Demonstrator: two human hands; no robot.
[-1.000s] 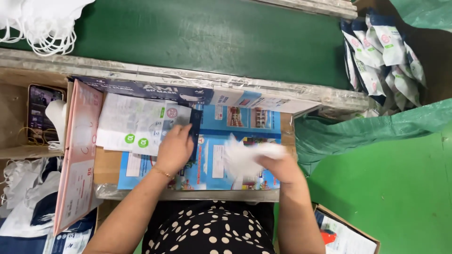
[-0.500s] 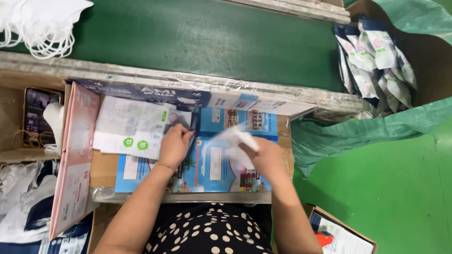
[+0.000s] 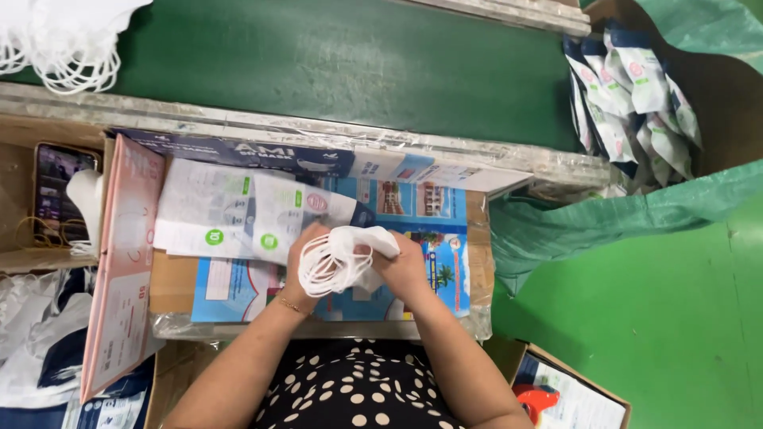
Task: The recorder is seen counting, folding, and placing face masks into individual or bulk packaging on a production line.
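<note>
Both hands meet over a blue printed work surface [image 3: 441,238]. My right hand [image 3: 405,266] grips a small stack of white face masks [image 3: 342,258] whose ear loops hang toward me. My left hand [image 3: 300,262] touches the left side of the same stack, its fingers partly hidden behind the masks. Just left of the hands lies a pile of white and blue flat pouches [image 3: 238,214] with green round marks.
A green conveyor belt [image 3: 342,63] runs across the top, with a heap of loose white masks [image 3: 63,40] at its left end. Filled pouches [image 3: 628,95] sit in a green sack at the right. A phone [image 3: 56,183] lies at the far left beside a pink box flap [image 3: 119,262].
My right hand has carried the masks leftward to meet my left hand, which has lifted off the pouch pile and come up against the stack.
</note>
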